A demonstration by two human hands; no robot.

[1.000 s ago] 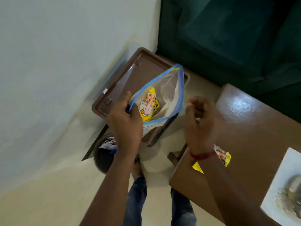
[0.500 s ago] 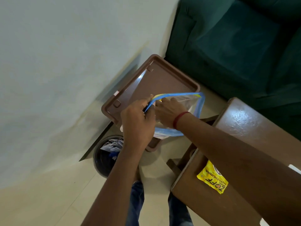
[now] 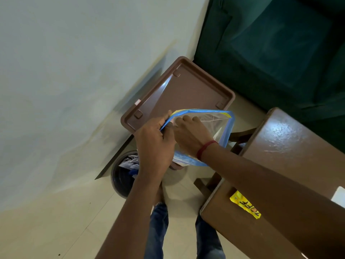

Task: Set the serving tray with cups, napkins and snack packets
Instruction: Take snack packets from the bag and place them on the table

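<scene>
A clear zip bag with a blue rim [image 3: 220, 124] is held above a brown plastic tray [image 3: 186, 90]. My left hand [image 3: 155, 143] grips the bag's rim at its left corner. My right hand [image 3: 188, 135] reaches inside the bag mouth; its fingertips are hidden, so whether it holds anything cannot be told. A yellow snack packet [image 3: 245, 205] lies on the brown wooden table [image 3: 283, 146] at the right, partly covered by my right forearm.
A dark round waste bin [image 3: 123, 174] with paper in it stands on the tiled floor below the tray, against the pale wall. A dark green sofa [image 3: 280, 43] fills the upper right. A white object [image 3: 338, 195] lies on the table at the right edge.
A second ago my right hand was out over the table near the yellow packet; it has since gone into the bag. The left hand has kept its grip on the rim.
</scene>
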